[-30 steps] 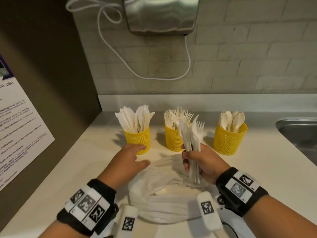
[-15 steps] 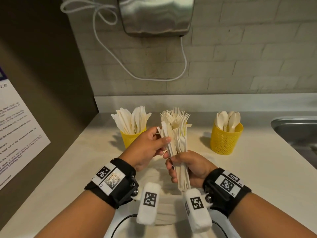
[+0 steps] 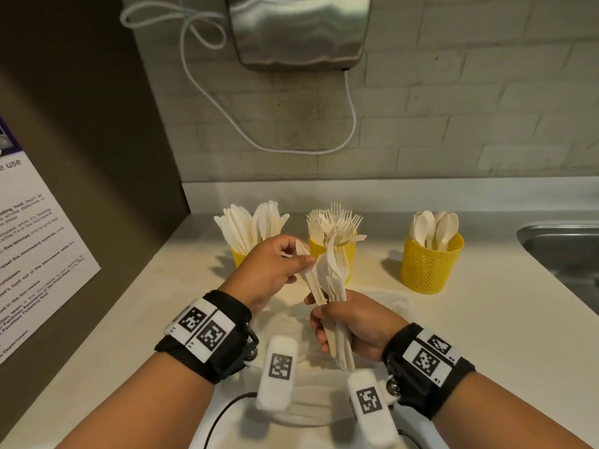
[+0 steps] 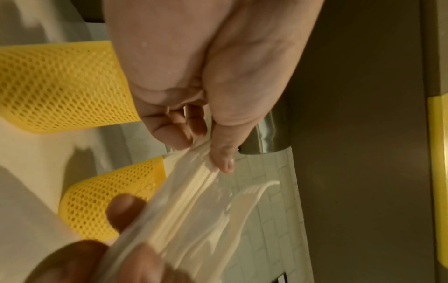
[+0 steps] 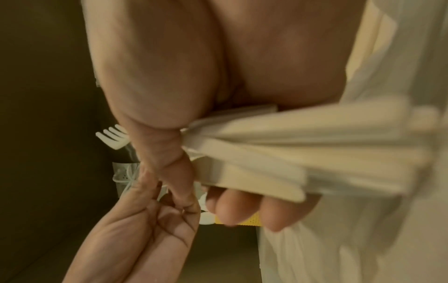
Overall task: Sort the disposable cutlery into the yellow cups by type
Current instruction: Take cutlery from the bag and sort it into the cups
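Three yellow mesh cups stand in a row near the back wall: a knife cup (image 3: pixel 238 254) on the left, a fork cup (image 3: pixel 348 251) in the middle, a spoon cup (image 3: pixel 429 267) on the right. My right hand (image 3: pixel 348 322) grips a mixed bundle of white cutlery (image 3: pixel 334 280) upright by the handles, in front of the fork cup. My left hand (image 3: pixel 275 270) pinches the tips of knives (image 3: pixel 308 270) at the bundle's left side. In the left wrist view the thumb and fingers (image 4: pixel 218 151) pinch the knives (image 4: pixel 194 172). The bundle's handles (image 5: pixel 290 153) fill the right wrist view.
A crumpled white plastic bag (image 3: pixel 324 393) lies on the cream counter (image 3: pixel 486 335) under my hands. A steel sink (image 3: pixel 564 251) is at the right. A steel dispenser (image 3: pixel 298 30) hangs on the brick wall above. A printed notice (image 3: pixel 35 254) leans at the left.
My left hand rose from the bag to the bundle and took hold of the knives. The right hand brought the bundle lower and nearer, and the knives now fan out to the left.
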`<state>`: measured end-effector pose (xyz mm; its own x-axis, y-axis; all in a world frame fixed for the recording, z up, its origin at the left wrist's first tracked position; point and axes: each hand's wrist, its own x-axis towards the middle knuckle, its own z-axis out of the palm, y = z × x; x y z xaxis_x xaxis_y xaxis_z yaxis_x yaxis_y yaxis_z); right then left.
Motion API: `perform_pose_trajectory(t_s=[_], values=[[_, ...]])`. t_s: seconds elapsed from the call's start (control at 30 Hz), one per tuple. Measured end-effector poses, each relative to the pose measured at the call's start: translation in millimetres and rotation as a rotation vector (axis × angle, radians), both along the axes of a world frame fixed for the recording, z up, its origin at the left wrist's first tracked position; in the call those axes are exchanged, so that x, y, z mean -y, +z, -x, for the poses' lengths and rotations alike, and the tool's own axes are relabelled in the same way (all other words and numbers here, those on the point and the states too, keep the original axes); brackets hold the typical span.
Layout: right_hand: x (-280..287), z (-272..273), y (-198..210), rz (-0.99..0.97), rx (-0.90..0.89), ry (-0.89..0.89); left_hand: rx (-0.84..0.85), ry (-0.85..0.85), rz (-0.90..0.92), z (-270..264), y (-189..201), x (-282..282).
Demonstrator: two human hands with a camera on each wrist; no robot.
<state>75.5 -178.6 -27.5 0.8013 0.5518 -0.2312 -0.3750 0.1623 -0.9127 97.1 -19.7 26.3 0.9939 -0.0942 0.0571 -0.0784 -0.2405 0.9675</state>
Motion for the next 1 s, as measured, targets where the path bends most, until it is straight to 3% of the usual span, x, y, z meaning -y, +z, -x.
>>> perform_pose_trajectory(t_s=[0.17,0.3,0.43,0.53,0.6,0.83,0.93,1.0], values=[[0.9,-2.5,-1.0,0.011,-0.004,-0.03,-0.003,-0.004,-0.001,-6.8,11.6,-11.4],[3.3,-3.6,-6.9,0.037,-0.024,-0.06,0.019,0.041,0.195,-12.4,30.6,-27.4],[8.3,-5.0,-9.0,-0.01,-0.049,-0.161,0.295,0.283,0.281,-17.0,67.3,-59.9],[11.8,-7.6,-8.7,-0.064,-0.05,-0.213,0.549,0.499,0.08,-19.8,88.4,-83.8],[12.2,-8.6,-7.0,-0.094,-0.054,-0.218,0.596,0.549,-0.158,-26.1,87.1,-88.6],[11.2,-7.3,-5.5,-0.102,-0.058,-0.198,0.321,0.347,-0.743,-54.9,14.1,-65.3],[13.5,-6.8,-4.9,-0.091,-0.052,-0.182,0.49,0.446,-0.669,-41.9,14.0,-51.7],[14.2,-6.9,-4.5,-0.087,-0.051,-0.162,0.464,0.339,-0.499,-26.2,19.7,-31.5]])
